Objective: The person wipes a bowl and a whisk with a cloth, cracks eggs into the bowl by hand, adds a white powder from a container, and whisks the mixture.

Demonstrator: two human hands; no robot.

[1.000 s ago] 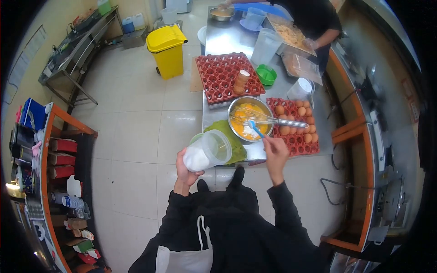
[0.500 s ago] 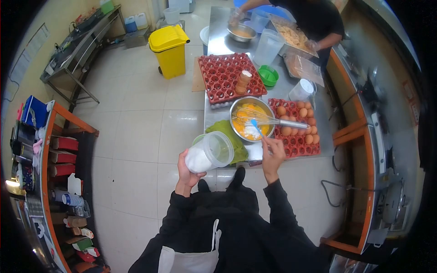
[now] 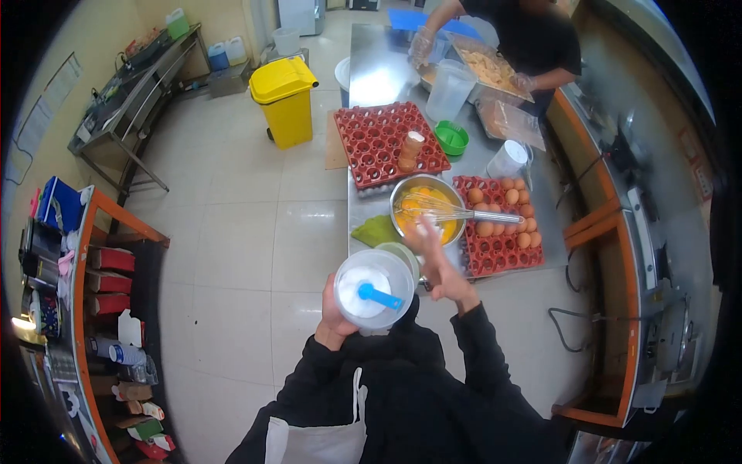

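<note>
My left hand (image 3: 332,315) is wrapped round a clear plastic tub (image 3: 404,280) of white powder (image 3: 355,280). A blue measuring spoon (image 3: 380,296) lies on the powder inside it. To the right of the tub is my right hand (image 3: 442,271), fingers spread and partly blurred, with nothing in it. Just beyond that hand sits a metal bowl (image 3: 461,234) of cracked eggs (image 3: 420,193). A whisk (image 3: 495,217) rests in the bowl, its handle reaching over a red egg tray (image 3: 481,251). A green cloth (image 3: 376,232) lies left of the bowl.
Stacked red egg trays (image 3: 371,139) hold nested eggshells (image 3: 410,152). A green dish (image 3: 451,139), a clear jug (image 3: 450,91) and a white container (image 3: 508,158) stand near. Across the steel table (image 3: 371,69), a gloved co-worker (image 3: 525,39) holds a food tray (image 3: 487,68). A yellow bin (image 3: 284,112) stands left.
The blue spoon went from my right hand over the bowl into the tub, and my right hand let go of it. The tub moved right and down, its opening now facing up.
</note>
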